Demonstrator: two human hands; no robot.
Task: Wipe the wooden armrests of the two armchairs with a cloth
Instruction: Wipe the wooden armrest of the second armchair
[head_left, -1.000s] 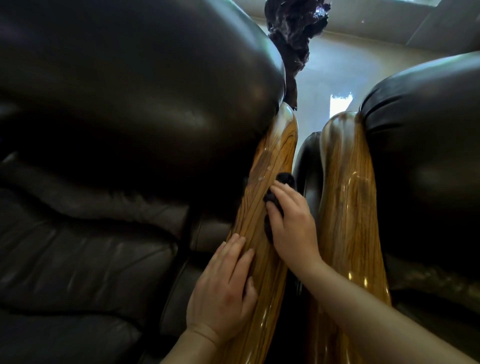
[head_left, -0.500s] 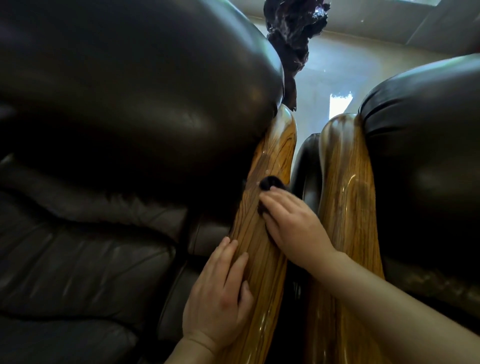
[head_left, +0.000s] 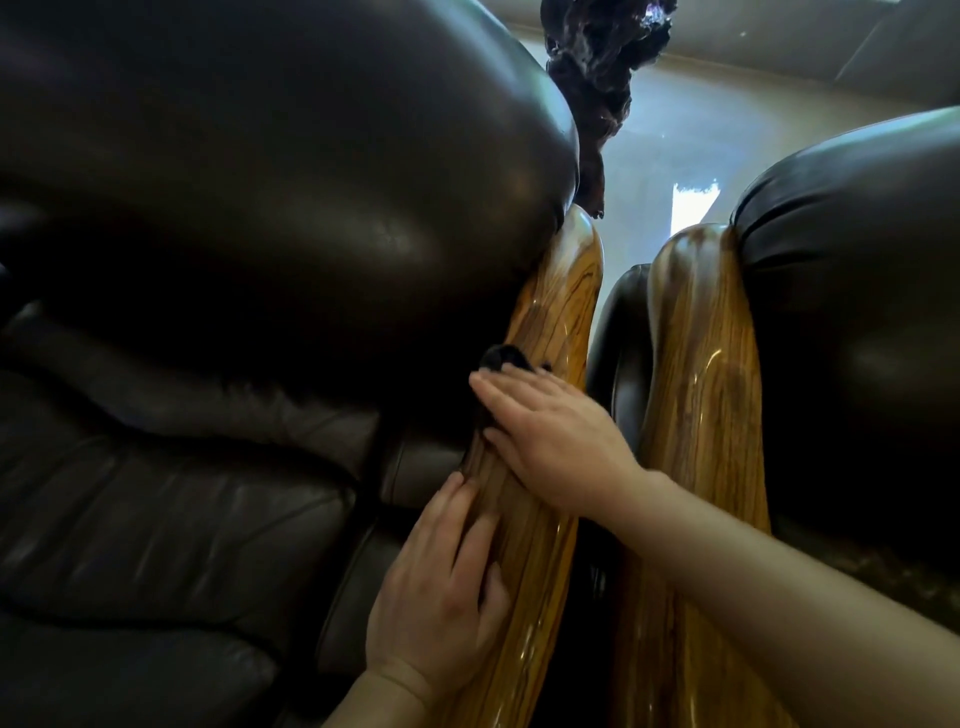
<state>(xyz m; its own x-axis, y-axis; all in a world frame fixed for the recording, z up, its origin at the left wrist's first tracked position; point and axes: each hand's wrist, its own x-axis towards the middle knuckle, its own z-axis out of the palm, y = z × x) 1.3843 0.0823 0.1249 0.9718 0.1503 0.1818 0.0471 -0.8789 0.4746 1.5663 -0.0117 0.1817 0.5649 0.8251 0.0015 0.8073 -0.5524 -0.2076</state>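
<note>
Two glossy wooden armrests run side by side up the middle of the view: the left armrest (head_left: 558, 306) belongs to the left dark leather armchair (head_left: 270, 208), the right armrest (head_left: 701, 374) to the right armchair (head_left: 852, 291). My right hand (head_left: 556, 441) lies flat across the left armrest, pressing a black cloth (head_left: 501, 358) whose edge shows past my fingertips at the armrest's left side. My left hand (head_left: 441, 597) rests lower on the same armrest, fingers spread along its left edge, holding nothing.
A dark gnarled wooden carving (head_left: 602, 67) stands behind the armrests at the top. A narrow dark gap (head_left: 618, 364) separates the two armchairs. The left chair's seat cushions (head_left: 156, 519) fill the lower left. A pale wall (head_left: 670, 150) lies beyond.
My right hand has slid leftward across the left armrest with the cloth, from its right edge to its left side. My left hand has shifted only slightly.
</note>
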